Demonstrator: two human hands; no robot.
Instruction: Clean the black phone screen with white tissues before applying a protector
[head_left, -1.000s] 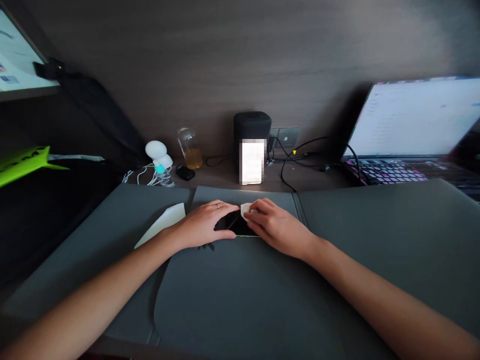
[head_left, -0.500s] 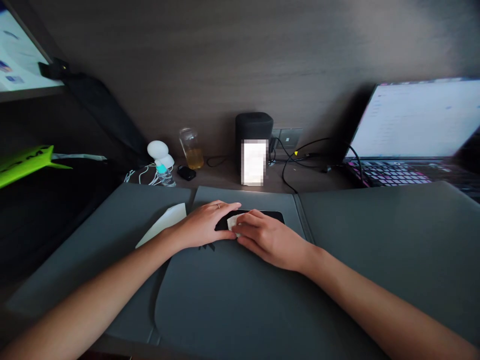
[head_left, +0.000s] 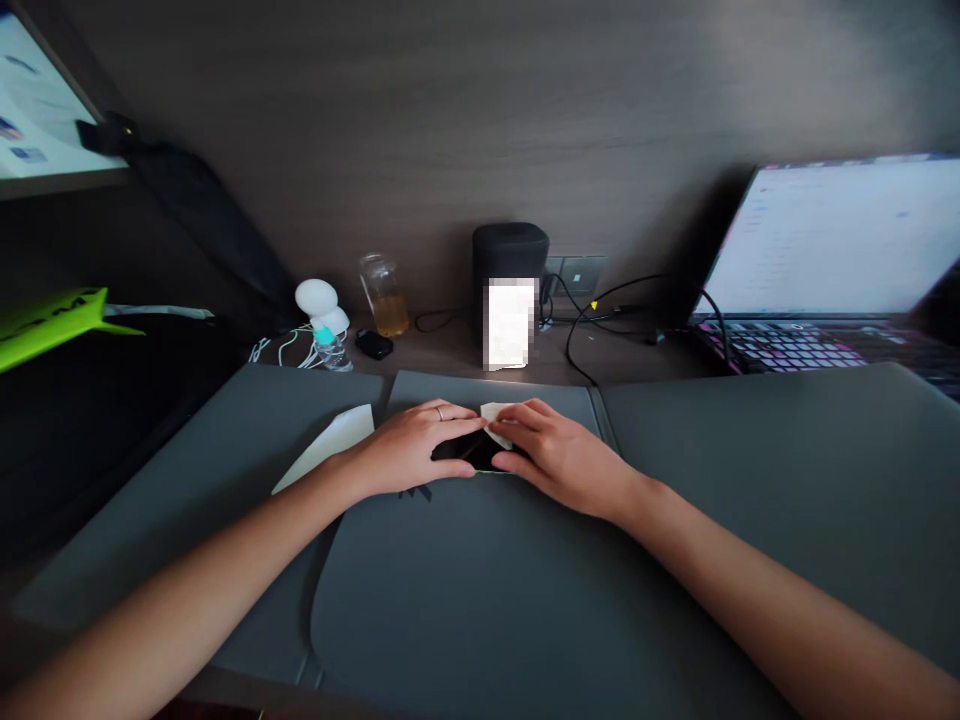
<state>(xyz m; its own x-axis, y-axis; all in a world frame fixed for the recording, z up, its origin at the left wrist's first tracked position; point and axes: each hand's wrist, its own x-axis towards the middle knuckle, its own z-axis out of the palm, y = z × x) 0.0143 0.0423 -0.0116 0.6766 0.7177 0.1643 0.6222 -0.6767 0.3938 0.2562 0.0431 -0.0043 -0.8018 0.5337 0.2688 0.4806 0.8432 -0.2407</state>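
A black smartphone (head_left: 481, 458) lies flat on the grey mat, its glossy dark face up. My left hand (head_left: 420, 440) grips its left end, thumb along the near edge and fingers over the far edge. In my right hand (head_left: 559, 445) is a small folded white wipe (head_left: 493, 412), pressed by the fingertips against the phone's far side. The right hand covers the phone's right end. Partly behind my left wrist rests a white sheet of paper (head_left: 330, 445).
A grey folded mat (head_left: 420, 600) covers the desk. Along the back stand a bottle of amber liquid (head_left: 390, 315), a small clear bottle (head_left: 330, 350), a black speaker-like box (head_left: 510, 245) and loose cables (head_left: 574, 340). An open laptop (head_left: 832, 250) is at right.
My right hand has slid the wipe right and away from me, toward the phone's far edge. More of the dark surface shows between my hands. My left hand stays on the phone.
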